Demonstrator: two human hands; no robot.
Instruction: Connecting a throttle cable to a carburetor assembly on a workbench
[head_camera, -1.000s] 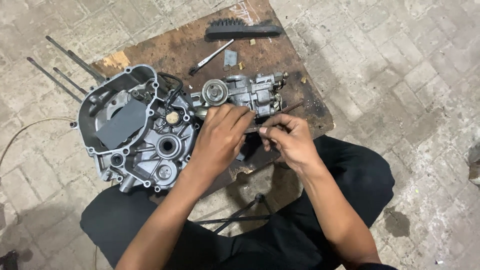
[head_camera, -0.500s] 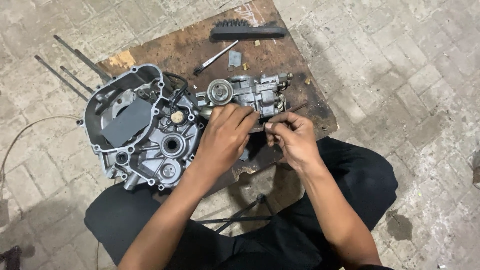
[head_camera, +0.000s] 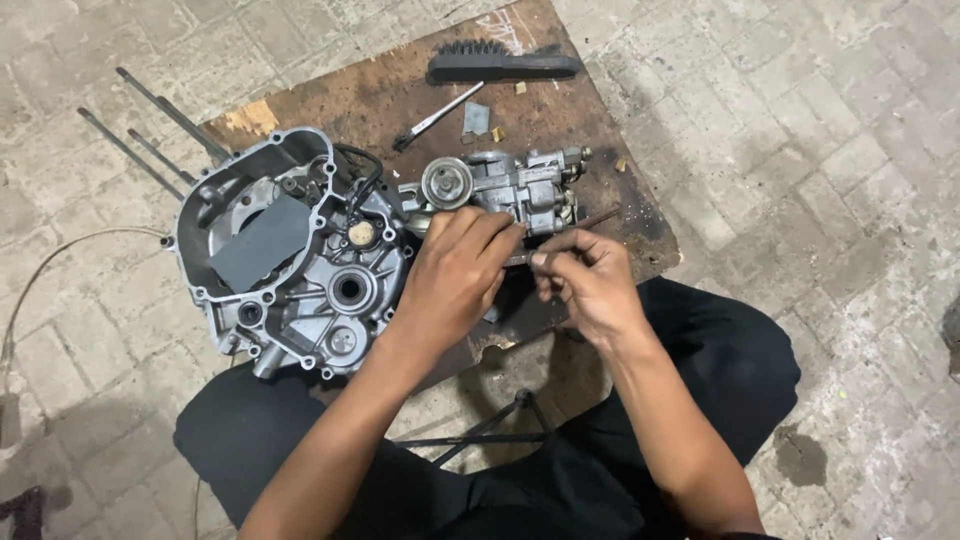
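Carburettor (head_camera: 515, 185) sits near the middle of the wooden tabletop (head_camera: 620, 150), just at three o'clock from the big grey engine casing (head_camera: 290, 250) and touching it or nearly so. The left hand (head_camera: 455, 275) lies over its near edge, fingers curled down on it as a loose steadying grip. The right hand (head_camera: 590, 285) pinches a thin dark rod (head_camera: 575, 235) between thumb and fingertips, a closed grip, the rod pointing toward two o'clock along the carburettor's near side. To my eye the work wants the left hand pressing firmly so the body cannot twist, and the rod kept in line, eased rather than forced. A black brush (head_camera: 505, 65) lies at twelve o'clock, with a small paintbrush (head_camera: 435, 117) just below it.
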